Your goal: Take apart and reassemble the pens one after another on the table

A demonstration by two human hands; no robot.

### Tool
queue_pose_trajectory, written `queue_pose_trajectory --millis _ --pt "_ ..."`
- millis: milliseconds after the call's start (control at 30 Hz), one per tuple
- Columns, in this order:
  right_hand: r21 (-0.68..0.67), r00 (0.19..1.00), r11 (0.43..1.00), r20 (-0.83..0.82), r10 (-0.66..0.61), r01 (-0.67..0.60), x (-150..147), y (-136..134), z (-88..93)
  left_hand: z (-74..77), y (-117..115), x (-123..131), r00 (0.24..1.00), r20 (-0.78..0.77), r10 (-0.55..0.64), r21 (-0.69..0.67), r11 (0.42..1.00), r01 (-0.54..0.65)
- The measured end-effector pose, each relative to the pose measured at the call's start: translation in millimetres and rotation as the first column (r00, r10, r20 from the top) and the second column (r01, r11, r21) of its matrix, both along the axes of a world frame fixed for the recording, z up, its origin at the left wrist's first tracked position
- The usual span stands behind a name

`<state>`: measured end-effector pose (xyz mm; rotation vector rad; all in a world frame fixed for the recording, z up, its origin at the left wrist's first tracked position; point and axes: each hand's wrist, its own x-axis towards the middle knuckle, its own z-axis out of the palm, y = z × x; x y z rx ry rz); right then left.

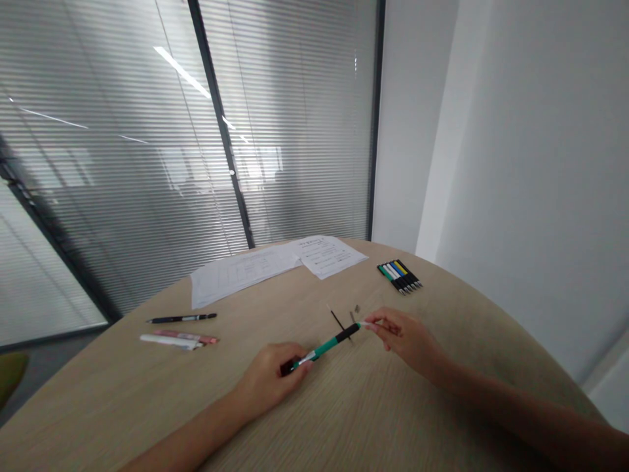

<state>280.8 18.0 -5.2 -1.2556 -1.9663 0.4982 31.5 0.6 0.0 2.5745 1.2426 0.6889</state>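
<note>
Observation, head view. I read the left hand point(268, 381) as closed around the near end of a green pen point(327, 347), with the pen's dark tip showing just past the hand. The right hand point(405, 341) pinches the pen's far, white end between thumb and fingertips, its other fingers loosely curled. The pen spans the gap between the two hands, tilted across the counter point(373, 419). I cannot tell whether it touches the surface.

Just beyond the right hand's fingertips, a thin black rod point(337, 320) and small metal bits point(354, 316) lie on the counter. The bits are too small for me to identify.

Farther ahead of the right hand sits a tight row of pens point(399, 276) with green, white, blue and yellow barrels. Ahead of both hands lie overlapping printed sheets point(243, 275). Well out past the left hand are a black pen point(181, 318) and a pink pen point(184, 337), the latter lying against a white strip point(164, 341).
</note>
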Motion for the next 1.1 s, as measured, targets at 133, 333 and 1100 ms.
queue_pose_trajectory --millis 133,333,1100 --pt "0.042 1.0 0.999 0.014 -0.017 0.016 0.2 -0.7 0.2 2.7 -0.9 1.0 1.0 -0.014 0.009 -0.041 0.999 -0.01" --pt "0.08 0.999 0.997 -0.049 -0.014 0.018 2.4 0.8 -3.2 5.6 -1.9 2.6 0.999 -0.047 0.022 -0.08 0.996 -0.026" --pt "0.015 0.974 0.994 -0.201 0.107 -0.106 -0.5 -4.1 -11.5 3.0 -4.0 3.9 1.0 0.014 0.011 -0.043 0.999 -0.01"
